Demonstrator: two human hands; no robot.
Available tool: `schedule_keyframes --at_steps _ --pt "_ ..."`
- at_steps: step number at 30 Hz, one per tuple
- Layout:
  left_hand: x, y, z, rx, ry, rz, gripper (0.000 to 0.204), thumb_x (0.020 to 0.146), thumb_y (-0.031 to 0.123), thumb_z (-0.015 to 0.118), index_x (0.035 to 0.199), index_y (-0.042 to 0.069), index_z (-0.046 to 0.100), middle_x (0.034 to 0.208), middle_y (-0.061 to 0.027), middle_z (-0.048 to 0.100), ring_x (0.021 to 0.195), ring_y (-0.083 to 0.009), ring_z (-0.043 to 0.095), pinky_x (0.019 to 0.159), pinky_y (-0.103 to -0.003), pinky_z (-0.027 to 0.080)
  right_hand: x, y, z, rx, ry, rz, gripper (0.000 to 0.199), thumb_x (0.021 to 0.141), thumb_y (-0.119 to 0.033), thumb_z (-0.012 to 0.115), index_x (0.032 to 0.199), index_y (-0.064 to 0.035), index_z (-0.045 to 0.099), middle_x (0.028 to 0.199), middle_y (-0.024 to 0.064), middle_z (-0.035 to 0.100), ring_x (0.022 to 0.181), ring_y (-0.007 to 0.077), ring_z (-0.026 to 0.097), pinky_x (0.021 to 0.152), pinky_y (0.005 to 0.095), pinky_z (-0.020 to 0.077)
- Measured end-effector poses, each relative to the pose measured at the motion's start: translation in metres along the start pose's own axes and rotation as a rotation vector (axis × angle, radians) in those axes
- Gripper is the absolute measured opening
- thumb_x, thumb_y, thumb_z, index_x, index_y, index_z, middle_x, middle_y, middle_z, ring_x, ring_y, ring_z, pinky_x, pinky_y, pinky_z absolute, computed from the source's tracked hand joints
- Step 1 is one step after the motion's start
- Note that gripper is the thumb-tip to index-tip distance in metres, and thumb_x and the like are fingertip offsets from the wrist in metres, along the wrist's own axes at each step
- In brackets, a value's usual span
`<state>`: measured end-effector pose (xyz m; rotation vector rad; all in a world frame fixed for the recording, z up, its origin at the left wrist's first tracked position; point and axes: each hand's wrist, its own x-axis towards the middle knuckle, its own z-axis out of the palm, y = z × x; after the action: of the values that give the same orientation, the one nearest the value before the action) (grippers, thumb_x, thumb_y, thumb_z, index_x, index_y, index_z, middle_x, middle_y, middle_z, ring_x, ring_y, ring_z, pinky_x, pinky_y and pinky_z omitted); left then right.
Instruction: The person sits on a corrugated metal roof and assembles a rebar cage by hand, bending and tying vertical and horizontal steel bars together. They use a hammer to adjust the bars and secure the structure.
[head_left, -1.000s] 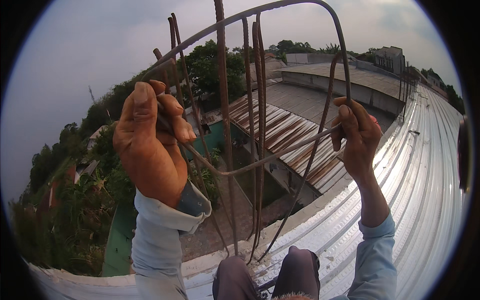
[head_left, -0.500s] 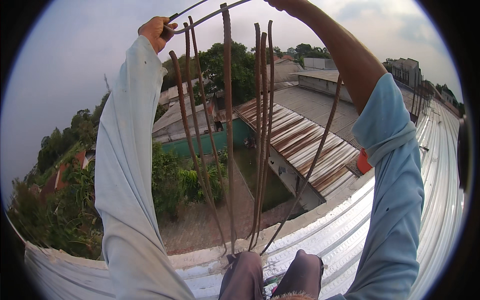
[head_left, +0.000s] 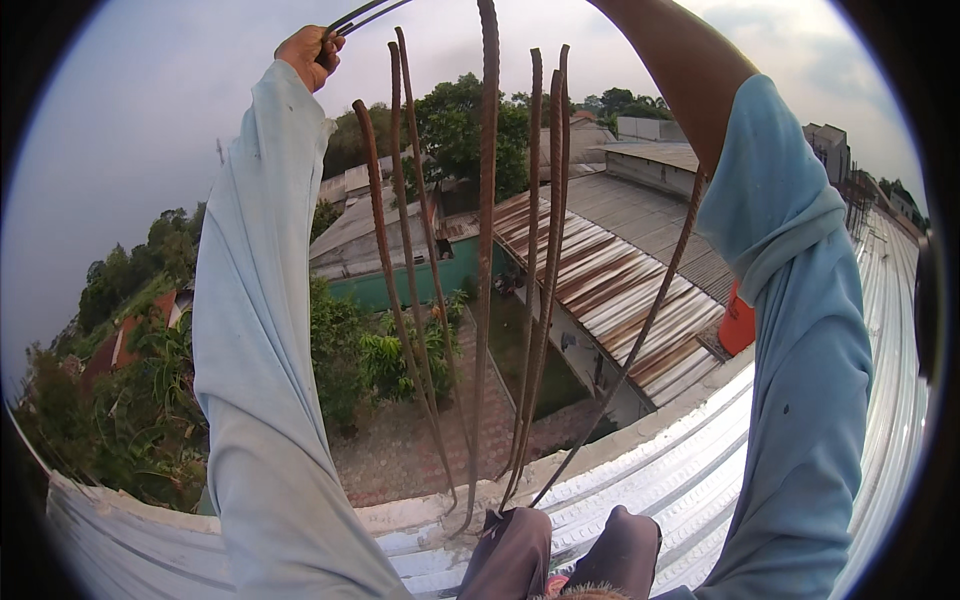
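My left hand (head_left: 308,55) is raised at the upper left, its fingers closed around a bent loop of thin steel rod (head_left: 372,18). The rod runs up to the right and leaves the picture at the top. My right forearm (head_left: 680,60) also reaches up past the top edge, so my right hand and whatever it holds are hidden. Between my arms stand several rusty ribbed rebars (head_left: 487,200), rising from the wall top (head_left: 455,520) in front of my knees. One thinner rebar (head_left: 650,325) leans to the right.
Shiny corrugated metal roofing (head_left: 640,455) lies around my legs and along the right. Beyond the wall edge is a drop to a paved yard (head_left: 400,460) with shrubs. A rusty striped roof (head_left: 610,290) and an orange container (head_left: 738,322) are at the right.
The loop has moved up, so less of it shows, and my right hand's visible edge has left the top of the picture. The rebars appear slightly further right as the view shifts.
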<state>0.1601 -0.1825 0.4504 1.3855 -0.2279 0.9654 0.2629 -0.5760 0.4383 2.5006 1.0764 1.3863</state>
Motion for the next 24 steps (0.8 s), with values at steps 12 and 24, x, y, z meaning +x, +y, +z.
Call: schedule_keyframes --at_steps 12,24 --pt "-0.035 -0.048 0.027 0.45 -0.235 -0.003 0.018 0.097 0.024 0.055 0.092 0.009 0.064 0.065 0.0036 0.06 0.051 -0.0029 0.051 0.047 -0.023 0.043 -0.012 0.02 -0.001 -0.148 0.003 -0.12 0.02 0.089 -0.011 0.059 0.1 0.0019 0.069 0.087 0.0177 0.068 0.076 0.0252 0.066 0.067 0.0386 0.0524" --pt "-0.035 -0.103 0.02 -0.252 -0.46 -0.078 0.072 0.095 0.066 0.049 0.13 0.003 0.051 0.11 -0.018 0.057 0.107 -0.0312 0.057 0.093 -0.048 0.046 -0.001 0.026 0.067 -0.187 0.072 -0.328 0.016 0.086 -0.003 0.058 0.097 0.003 0.069 0.09 0.0227 0.069 0.082 0.0305 0.069 0.072 0.0426 0.0543"
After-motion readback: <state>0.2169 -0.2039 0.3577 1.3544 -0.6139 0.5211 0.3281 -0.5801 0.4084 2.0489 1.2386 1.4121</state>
